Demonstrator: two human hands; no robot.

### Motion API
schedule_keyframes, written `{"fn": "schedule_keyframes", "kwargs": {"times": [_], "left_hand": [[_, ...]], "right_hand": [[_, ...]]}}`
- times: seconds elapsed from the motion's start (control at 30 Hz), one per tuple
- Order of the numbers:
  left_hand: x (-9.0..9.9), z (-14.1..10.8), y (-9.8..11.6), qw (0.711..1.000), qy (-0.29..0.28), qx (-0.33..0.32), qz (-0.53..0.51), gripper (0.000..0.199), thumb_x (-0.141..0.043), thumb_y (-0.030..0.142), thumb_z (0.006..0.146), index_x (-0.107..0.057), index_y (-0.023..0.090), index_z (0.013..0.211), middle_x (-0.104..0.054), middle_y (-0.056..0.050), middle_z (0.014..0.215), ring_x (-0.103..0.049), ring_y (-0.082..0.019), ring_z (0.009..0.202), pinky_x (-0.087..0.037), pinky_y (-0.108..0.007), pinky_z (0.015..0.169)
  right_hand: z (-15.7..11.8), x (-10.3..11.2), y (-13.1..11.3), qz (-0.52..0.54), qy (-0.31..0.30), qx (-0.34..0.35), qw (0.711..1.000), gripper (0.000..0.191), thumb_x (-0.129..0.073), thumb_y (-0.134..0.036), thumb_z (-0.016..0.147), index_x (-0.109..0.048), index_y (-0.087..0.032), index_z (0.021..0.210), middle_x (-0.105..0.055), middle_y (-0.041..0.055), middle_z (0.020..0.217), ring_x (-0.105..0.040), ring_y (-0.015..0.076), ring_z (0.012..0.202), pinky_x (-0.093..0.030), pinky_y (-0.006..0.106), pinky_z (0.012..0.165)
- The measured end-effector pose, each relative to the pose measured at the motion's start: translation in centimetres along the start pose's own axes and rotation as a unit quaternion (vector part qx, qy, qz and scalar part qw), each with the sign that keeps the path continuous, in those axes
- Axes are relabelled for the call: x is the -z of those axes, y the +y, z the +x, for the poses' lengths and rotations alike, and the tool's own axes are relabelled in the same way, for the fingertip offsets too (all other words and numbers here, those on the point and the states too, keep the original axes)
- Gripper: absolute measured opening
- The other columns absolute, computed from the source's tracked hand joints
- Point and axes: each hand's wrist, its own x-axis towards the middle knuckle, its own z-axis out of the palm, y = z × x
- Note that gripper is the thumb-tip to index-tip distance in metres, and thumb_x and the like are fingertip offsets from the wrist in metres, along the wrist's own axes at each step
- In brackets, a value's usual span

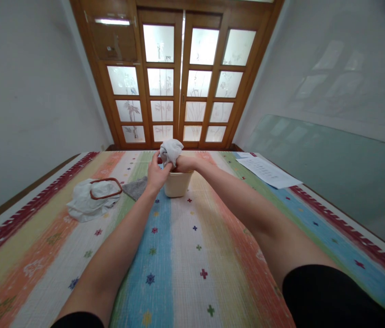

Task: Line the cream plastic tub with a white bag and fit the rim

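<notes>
A small cream bin (pixel 177 187) stands on the striped tablecloth in front of me. Over its opening a crumpled white cloth or thin bag (pixel 172 149) bunches up; I cannot tell which it is. My left hand (pixel 157 172) grips this bundle from the left, thumb toward me. At the bin's mouth, my right hand (pixel 184 164) reaches in from the right beside the bundle, and its fingers are hidden. On the left lies a spread white plastic bag (pixel 85 205), with a reddish-brown rounded rectangular frame (pixel 106 197) on top. Between bag and bin is a grey cloth (pixel 134 187).
Printed sheets of paper (pixel 269 172) lie at the table's right far side. The striped tablecloth (pixel 185 255) covers the table. Beyond its far edge are wooden doors (pixel 180 91) with frosted panes, and white walls rise on both sides.
</notes>
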Motion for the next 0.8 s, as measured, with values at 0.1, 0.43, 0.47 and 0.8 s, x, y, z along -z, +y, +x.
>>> {"fn": "schedule_keyframes", "kwargs": {"times": [0.1, 0.43, 0.47, 0.8], "left_hand": [[0.4, 0.2, 0.7, 1.000, -0.008, -0.005, -0.011, 0.029, -0.068, 0.023, 0.083, -0.068, 0.021, 0.111, -0.073, -0.005, 0.101, -0.067, -0.021, 0.092, -0.054, -0.033, 0.081], [0.4, 0.0, 2.3, 0.997, -0.039, -0.058, -0.026, 0.018, -0.066, 0.029, 0.090, -0.066, 0.024, 0.107, -0.066, -0.007, 0.116, -0.062, -0.023, 0.112, -0.051, -0.035, 0.094], [0.4, -0.1, 2.4, 0.997, -0.045, -0.068, -0.016, 0.017, -0.066, 0.029, 0.090, -0.066, 0.024, 0.106, -0.066, -0.006, 0.116, -0.061, -0.023, 0.112, -0.051, -0.036, 0.095], [1.5, 0.2, 2.7, 0.989, -0.033, -0.103, 0.103, 0.009, -0.066, 0.030, 0.090, -0.061, 0.023, 0.085, -0.068, -0.004, 0.097, -0.061, -0.024, 0.100, -0.046, -0.039, 0.099]], "right_hand": [[-1.4, 1.5, 0.5, 0.016, -0.024, -0.008, 1.000, 0.022, -0.075, -0.017, 0.073, -0.076, -0.019, 0.095, -0.079, 0.0069, 0.100, -0.070, 0.0248, 0.095, -0.055, 0.032, 0.087], [-5.9, 2.9, -0.9, 0.174, 0.274, 0.067, 0.943, 0.040, -0.067, -0.040, 0.089, -0.059, -0.023, 0.124, -0.069, 0.0065, 0.114, -0.065, 0.0221, 0.102, -0.053, 0.036, 0.088], [-6.1, 2.6, -1.7, 0.138, 0.267, 0.077, 0.951, 0.044, -0.070, -0.042, 0.088, -0.059, -0.024, 0.127, -0.068, 0.0076, 0.118, -0.064, 0.0234, 0.105, -0.052, 0.037, 0.090], [-5.5, 0.3, -0.7, 0.127, 0.435, -0.103, 0.886, 0.024, -0.046, -0.037, 0.100, -0.063, -0.021, 0.096, -0.069, 0.0063, 0.097, -0.063, 0.0223, 0.094, -0.048, 0.031, 0.086]]}}
